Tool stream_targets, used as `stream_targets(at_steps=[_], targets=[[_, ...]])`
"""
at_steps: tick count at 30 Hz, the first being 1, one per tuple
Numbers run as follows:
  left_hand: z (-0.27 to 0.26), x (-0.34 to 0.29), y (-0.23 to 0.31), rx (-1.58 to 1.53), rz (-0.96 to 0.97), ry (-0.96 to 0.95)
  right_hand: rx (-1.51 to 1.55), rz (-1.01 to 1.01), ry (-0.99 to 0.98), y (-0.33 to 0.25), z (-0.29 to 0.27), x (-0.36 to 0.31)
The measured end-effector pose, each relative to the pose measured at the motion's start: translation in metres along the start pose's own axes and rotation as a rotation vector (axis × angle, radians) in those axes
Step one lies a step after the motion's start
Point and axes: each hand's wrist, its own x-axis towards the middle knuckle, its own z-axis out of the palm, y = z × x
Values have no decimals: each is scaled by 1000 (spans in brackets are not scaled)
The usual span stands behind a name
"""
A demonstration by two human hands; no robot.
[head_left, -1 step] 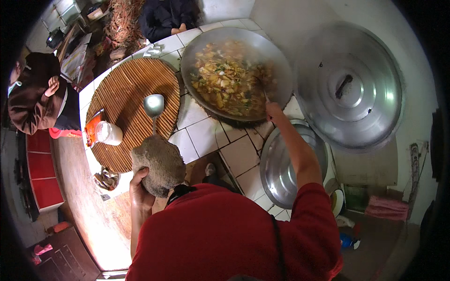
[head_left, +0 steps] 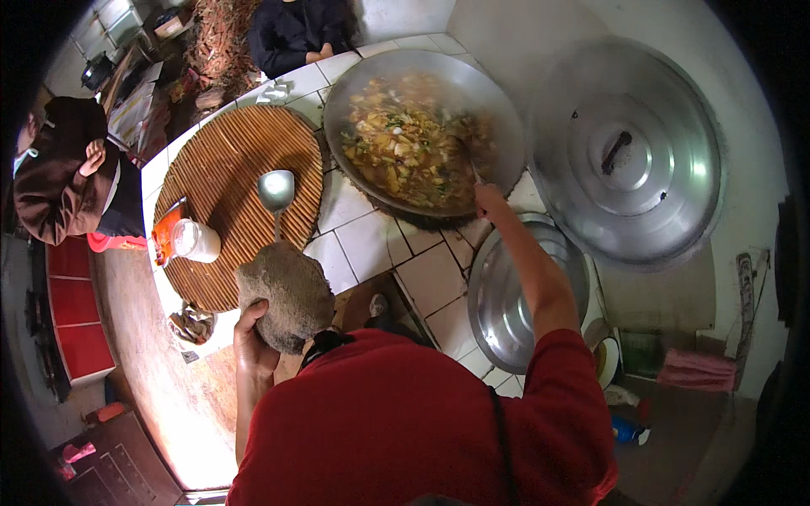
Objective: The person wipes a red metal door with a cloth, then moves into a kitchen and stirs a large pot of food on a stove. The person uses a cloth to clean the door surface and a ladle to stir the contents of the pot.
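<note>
My right hand (head_left: 489,202) is closed round the handle of a cooking ladle (head_left: 477,173), at the near right rim of a large wok (head_left: 510,139). The ladle's head is partly sunk in a steaming stew (head_left: 401,143) of yellowish chunks and greens. My left hand (head_left: 256,337) grips a grey-brown, rough, lumpy thing (head_left: 285,295) that looks like a bunched cloth. Beyond it, a metal wok spatula (head_left: 277,191) lies on a round slatted board (head_left: 228,143). The end of the spatula's handle is hidden behind the lump, so I cannot tell whether they touch.
A big metal lid (head_left: 624,202) leans at the right above a second metal lid (head_left: 498,295). On the board's left edge stand a white jar (head_left: 196,240) and an orange packet (head_left: 169,232). One person (head_left: 63,185) is at the left, another (head_left: 295,34) across the tiled counter (head_left: 363,244).
The ladle's head has shifted slightly in the stew, and the view has moved a little. Both my hands keep their grips.
</note>
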Motion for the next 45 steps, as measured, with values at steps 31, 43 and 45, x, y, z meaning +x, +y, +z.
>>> stream_targets(at_steps=[31, 43, 45], targets=[[-16, 13, 15, -113, -19, -60, -1124, -771, 320, 61, 23, -188], [-8, 15, 6, -86, -20, -65, -1202, -675, 176, 61, 27, -159], [-4, 11, 5, -78, -14, -59, -1190, -608, 191, 61, 36, -146]])
